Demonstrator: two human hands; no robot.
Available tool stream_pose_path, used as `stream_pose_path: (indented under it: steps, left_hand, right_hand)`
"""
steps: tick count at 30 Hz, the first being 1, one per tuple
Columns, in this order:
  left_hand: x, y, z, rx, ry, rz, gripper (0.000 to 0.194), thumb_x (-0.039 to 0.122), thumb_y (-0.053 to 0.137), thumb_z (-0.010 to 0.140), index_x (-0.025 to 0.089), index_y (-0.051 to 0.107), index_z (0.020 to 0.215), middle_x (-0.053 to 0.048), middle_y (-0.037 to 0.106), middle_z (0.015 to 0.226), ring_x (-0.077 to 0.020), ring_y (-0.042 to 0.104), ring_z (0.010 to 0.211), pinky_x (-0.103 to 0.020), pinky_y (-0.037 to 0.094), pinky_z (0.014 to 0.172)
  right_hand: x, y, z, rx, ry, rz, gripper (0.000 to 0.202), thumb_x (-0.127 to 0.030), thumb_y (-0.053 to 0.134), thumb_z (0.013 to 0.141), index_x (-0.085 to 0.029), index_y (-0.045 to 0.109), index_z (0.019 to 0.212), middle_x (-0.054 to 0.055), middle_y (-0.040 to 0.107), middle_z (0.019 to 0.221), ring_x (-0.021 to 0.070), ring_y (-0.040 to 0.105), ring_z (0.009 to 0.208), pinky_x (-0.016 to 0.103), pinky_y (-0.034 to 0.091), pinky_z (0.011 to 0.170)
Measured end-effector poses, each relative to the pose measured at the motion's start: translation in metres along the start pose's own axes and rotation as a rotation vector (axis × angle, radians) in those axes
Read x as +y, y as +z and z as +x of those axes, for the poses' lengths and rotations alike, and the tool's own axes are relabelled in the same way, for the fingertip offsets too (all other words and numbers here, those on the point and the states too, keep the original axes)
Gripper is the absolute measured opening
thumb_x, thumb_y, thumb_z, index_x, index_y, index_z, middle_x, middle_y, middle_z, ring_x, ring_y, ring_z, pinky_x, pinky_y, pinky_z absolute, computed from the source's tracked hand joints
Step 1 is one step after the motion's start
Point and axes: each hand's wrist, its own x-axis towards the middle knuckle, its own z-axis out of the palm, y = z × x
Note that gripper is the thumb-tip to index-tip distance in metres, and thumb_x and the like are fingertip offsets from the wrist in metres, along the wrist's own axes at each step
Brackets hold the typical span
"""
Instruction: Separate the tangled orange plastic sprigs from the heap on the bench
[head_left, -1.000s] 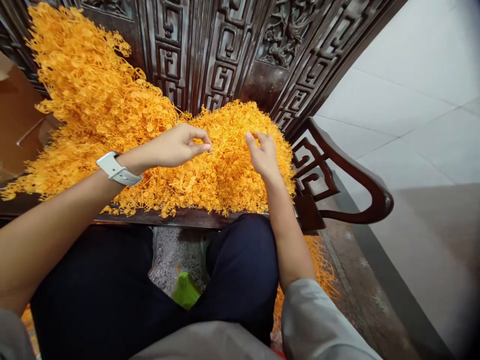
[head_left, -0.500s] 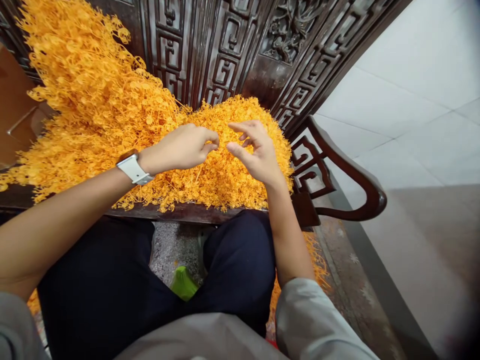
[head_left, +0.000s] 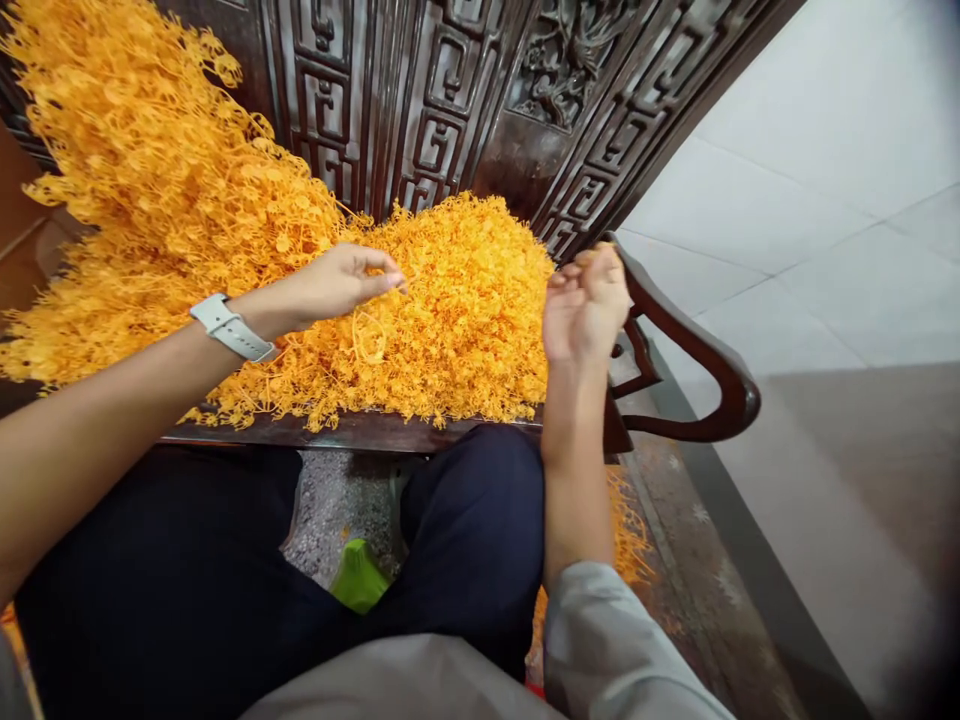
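A big heap of orange plastic sprue pieces [head_left: 225,230] lies on a dark wooden bench seat [head_left: 352,432] in front of me. My left hand [head_left: 337,283], with a white watch [head_left: 231,327] on its wrist, hovers over the middle of the heap. Its fingertips pinch a thin orange strand with a ring [head_left: 367,338] that dangles below them. My right hand [head_left: 585,300] is raised palm-up at the heap's right edge, beside the bench armrest [head_left: 697,350]. Its fingers are curled in, with a small bit of orange showing at the fingertips.
The carved dark wood backrest [head_left: 450,90] rises behind the heap. White floor tiles [head_left: 810,200] spread to the right. My knees in dark trousers [head_left: 465,540] are under the seat edge, with a green object [head_left: 358,577] on the floor between them. Orange scraps [head_left: 626,535] lie on the floor right of my leg.
My right hand left the heap, swung right toward the armrest and turned palm-up with fingers curled. My left hand stayed over the heap, and a ringed strand now hangs from it.
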Motion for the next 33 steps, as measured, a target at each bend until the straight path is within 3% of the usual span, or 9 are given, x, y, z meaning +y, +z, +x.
stream_pose_path:
  steps: [3,7,10,12,18,21,24,27,33]
  left_hand:
    - [0.001,-0.002,-0.002,0.073,-0.07,-0.2,0.018,0.036,0.074,0.097,0.019,0.072,0.092,0.005,0.038,0.058,-0.0082,0.029,0.048,-0.028,0.026,0.052]
    - [0.025,0.0,-0.005,0.015,-0.103,-0.5,0.031,0.033,0.047,0.114,0.018,0.065,0.094,0.009,0.023,0.055,-0.0057,0.017,0.044,-0.025,0.016,0.05]
    - [0.037,0.0,-0.007,-0.004,-0.085,-0.691,0.042,0.04,0.038,0.117,0.02,0.065,0.092,0.008,0.018,0.053,-0.0078,0.014,0.045,-0.028,0.017,0.05]
    - [0.04,0.001,-0.006,-0.015,-0.062,-0.785,0.046,0.044,0.035,0.117,0.02,0.066,0.092,0.008,0.018,0.053,-0.0086,0.01,0.046,-0.029,0.019,0.05]
    - [0.045,0.016,0.0,-0.009,-0.05,-0.898,0.061,0.053,0.025,0.117,0.019,0.069,0.09,0.007,0.02,0.05,-0.0087,0.01,0.044,-0.028,0.023,0.047]
    - [0.046,0.032,0.005,-0.032,-0.048,-1.001,0.078,0.065,0.016,0.113,0.016,0.072,0.091,0.007,0.023,0.049,-0.0082,0.017,0.04,-0.025,0.027,0.044]
    - [0.045,0.046,0.01,-0.038,-0.089,-1.096,0.074,0.073,0.028,0.108,0.016,0.074,0.098,0.006,0.031,0.047,-0.0107,0.029,0.039,-0.025,0.031,0.042]
    - [0.044,0.055,0.012,-0.027,-0.136,-1.146,0.064,0.072,0.041,0.106,0.017,0.073,0.107,0.005,0.038,0.046,-0.0128,0.035,0.039,-0.024,0.033,0.04]
    - [0.049,0.058,0.014,0.069,-0.168,-1.122,0.065,0.07,0.031,0.11,0.018,0.068,0.099,0.006,0.037,0.049,-0.0092,0.038,0.038,-0.02,0.035,0.042]
  right_hand:
    - [0.01,0.019,-0.012,0.003,0.074,-0.156,0.061,-0.077,0.057,0.095,-0.025,0.067,0.125,0.012,0.065,0.117,0.0231,0.066,0.099,0.041,0.058,0.081]
    - [0.001,0.038,-0.019,0.04,0.129,-0.162,0.046,-0.068,0.064,0.097,-0.022,0.067,0.103,0.007,0.067,0.098,0.0204,0.066,0.092,0.041,0.059,0.085]
    - [-0.011,0.037,-0.018,0.096,0.114,-0.201,0.049,-0.064,0.074,0.091,-0.025,0.063,0.119,0.01,0.068,0.115,0.0234,0.067,0.105,0.042,0.06,0.088]
    - [-0.024,0.037,-0.02,0.064,0.119,-0.21,0.052,-0.065,0.074,0.091,-0.027,0.062,0.125,0.012,0.066,0.126,0.0258,0.065,0.114,0.043,0.06,0.088]
    - [-0.075,0.062,-0.034,-0.382,0.139,0.07,0.056,-0.076,0.061,0.097,-0.026,0.07,0.122,0.009,0.072,0.111,0.0233,0.07,0.104,0.042,0.062,0.091]
    - [-0.081,0.074,-0.039,-0.574,0.099,0.186,0.066,-0.079,0.062,0.093,-0.027,0.066,0.134,0.009,0.07,0.126,0.0254,0.067,0.116,0.044,0.062,0.097]
    - [-0.076,0.079,-0.041,-0.661,0.091,0.252,0.066,-0.075,0.06,0.097,-0.027,0.06,0.142,0.009,0.068,0.133,0.0254,0.065,0.122,0.046,0.06,0.104]
    - [-0.072,0.081,-0.042,-0.653,0.142,0.267,0.062,-0.069,0.068,0.095,-0.028,0.06,0.14,0.007,0.069,0.125,0.0219,0.067,0.111,0.039,0.061,0.095]
    - [-0.073,0.074,-0.039,-0.499,0.291,0.386,0.042,-0.06,0.076,0.09,-0.026,0.07,0.114,0.005,0.071,0.115,0.0198,0.066,0.098,0.034,0.061,0.08]
